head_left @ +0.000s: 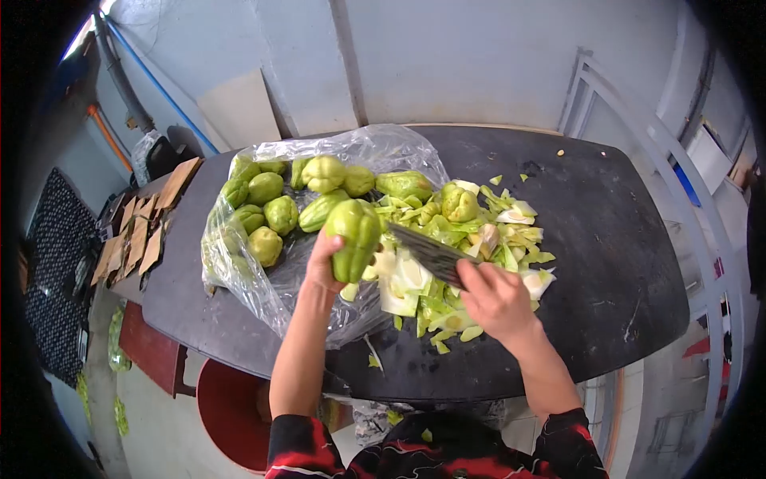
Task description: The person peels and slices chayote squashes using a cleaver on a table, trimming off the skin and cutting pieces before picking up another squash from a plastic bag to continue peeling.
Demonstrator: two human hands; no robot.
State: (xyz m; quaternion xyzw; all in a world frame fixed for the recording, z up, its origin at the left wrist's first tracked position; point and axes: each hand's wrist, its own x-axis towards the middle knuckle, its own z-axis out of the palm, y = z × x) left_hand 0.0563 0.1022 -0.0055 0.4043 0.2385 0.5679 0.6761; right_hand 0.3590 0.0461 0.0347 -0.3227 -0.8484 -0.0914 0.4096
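left hand holds chayote, right hand knife; tabletop extends beyond peels.

I could pass along the right of the tabletop, chayote peelings heaped centrally, knife jutting over them, plastic bag of chayotes blocking the left.

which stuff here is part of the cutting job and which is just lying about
Part of the job, it seems:
- green vegetable in the left hand
- knife in the right hand
- whole vegetables on the plastic bag
- cut pieces
- table

Apparently just lying about:
- brown flat pieces
- board against the wall

Unclear: red bucket
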